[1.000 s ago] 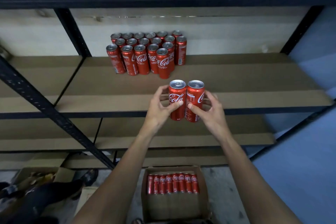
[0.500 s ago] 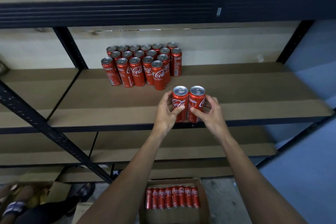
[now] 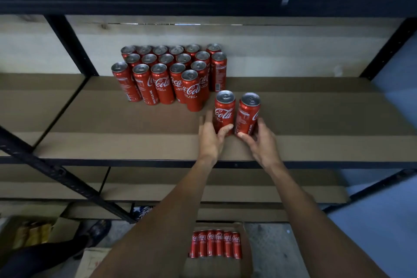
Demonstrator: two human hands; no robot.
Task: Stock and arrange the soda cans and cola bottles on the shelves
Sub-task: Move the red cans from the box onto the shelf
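Observation:
Two red cola cans stand upright on the brown shelf (image 3: 135, 142), just right of a packed group of several red cans (image 3: 171, 74) near the back wall. My left hand (image 3: 211, 137) grips the left can (image 3: 223, 110) at its base. My right hand (image 3: 261, 142) grips the right can (image 3: 247, 113) low down. Both cans sit a short way in front of the group's right end, apart from it. No cola bottles are in view.
An open cardboard box (image 3: 246, 246) on the floor below holds a row of several red cans (image 3: 215, 244). Black shelf posts and a diagonal brace (image 3: 67, 178) run at the left. Another open box (image 3: 33, 232) and a person's dark shoe (image 3: 97, 230) lie at lower left.
Both hands have carried the two cans from the shelf's front edge inward and set them down near the right end of the can group.

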